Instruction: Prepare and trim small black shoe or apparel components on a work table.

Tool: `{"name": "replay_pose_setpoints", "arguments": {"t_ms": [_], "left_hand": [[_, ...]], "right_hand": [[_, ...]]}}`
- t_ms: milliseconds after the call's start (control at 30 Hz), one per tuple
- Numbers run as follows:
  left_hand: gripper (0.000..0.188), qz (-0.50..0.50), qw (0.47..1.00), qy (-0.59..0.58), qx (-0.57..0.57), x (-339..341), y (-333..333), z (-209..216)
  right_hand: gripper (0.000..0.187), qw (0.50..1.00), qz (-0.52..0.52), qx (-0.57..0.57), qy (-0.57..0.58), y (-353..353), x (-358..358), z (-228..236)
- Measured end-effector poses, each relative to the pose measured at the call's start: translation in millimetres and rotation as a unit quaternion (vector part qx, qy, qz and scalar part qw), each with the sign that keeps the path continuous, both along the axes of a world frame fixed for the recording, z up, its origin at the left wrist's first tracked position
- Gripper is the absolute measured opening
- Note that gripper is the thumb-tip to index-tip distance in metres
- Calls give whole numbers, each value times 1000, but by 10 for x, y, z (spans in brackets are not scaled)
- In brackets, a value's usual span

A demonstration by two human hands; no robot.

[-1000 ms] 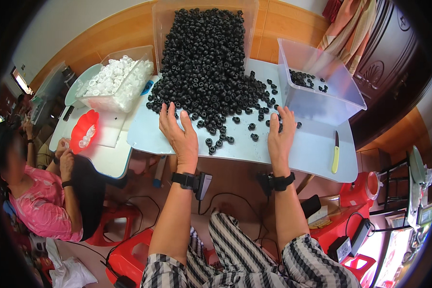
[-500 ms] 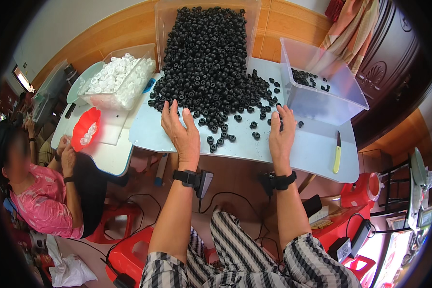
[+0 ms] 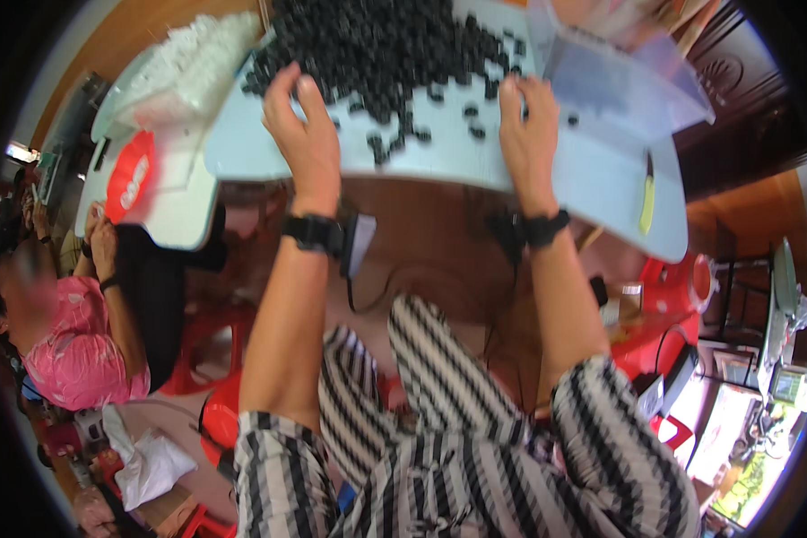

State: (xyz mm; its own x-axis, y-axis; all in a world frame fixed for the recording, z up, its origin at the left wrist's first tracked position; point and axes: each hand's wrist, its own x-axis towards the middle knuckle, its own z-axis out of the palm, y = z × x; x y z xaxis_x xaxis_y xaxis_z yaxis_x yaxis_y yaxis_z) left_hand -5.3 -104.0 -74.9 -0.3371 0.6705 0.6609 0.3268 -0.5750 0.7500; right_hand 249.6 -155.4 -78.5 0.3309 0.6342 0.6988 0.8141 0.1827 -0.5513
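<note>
A heap of small black ring-shaped parts covers the far middle of the light blue table, with several loose ones spread toward the near edge. At the heap's left side, my left hand is raised with thumb and fingers apart, holding nothing that I can see. My right hand hovers right of the loose parts, its thumb apart from the fingers. A black part shows in the gap of that hand, seemingly on the table behind it. Motion blurs the picture somewhat.
A clear plastic bin stands back right, near a yellow-handled knife. To the left are a bin of white parts and a red bowl. A co-worker in pink sits there, hands by the bowl.
The view has tilted down, so the table and heap sit higher and more of my lap shows. Both hands stay raised and apart near the black parts.
</note>
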Motion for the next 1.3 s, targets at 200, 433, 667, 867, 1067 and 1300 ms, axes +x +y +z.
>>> {"name": "replay_pose_setpoints", "arguments": {"t_ms": [200, 433, 667, 867, 1067, 1300], "left_hand": [[18, -232, 959, -147, -69, -223, -803, 392], [16, -486, 803, -82, -334, -813, -1721, -527], [17, -350, 709, 160, -591, -962, -2565, -2559], [31, -555, 411, 368, -622, -591, -3021, -2998], [53, -695, 259, 236, -628, -387, -3328, -2709], [43, -690, 211, 339, -603, -128, -3296, -2484]], "right_hand": [[38, 999, 37, -1, -34, 125, 209, -23], [36, 997, 6, 35, -66, -18, 90, 1], [39, 998, 19, 25, -60, 51, -4, 20], [41, 998, 29, 27, -49, 69, 85, -21], [43, 999, 53, -7, -6, 23, 4, 55], [34, 998, 41, 55, -3, 16, 54, 16]]}}
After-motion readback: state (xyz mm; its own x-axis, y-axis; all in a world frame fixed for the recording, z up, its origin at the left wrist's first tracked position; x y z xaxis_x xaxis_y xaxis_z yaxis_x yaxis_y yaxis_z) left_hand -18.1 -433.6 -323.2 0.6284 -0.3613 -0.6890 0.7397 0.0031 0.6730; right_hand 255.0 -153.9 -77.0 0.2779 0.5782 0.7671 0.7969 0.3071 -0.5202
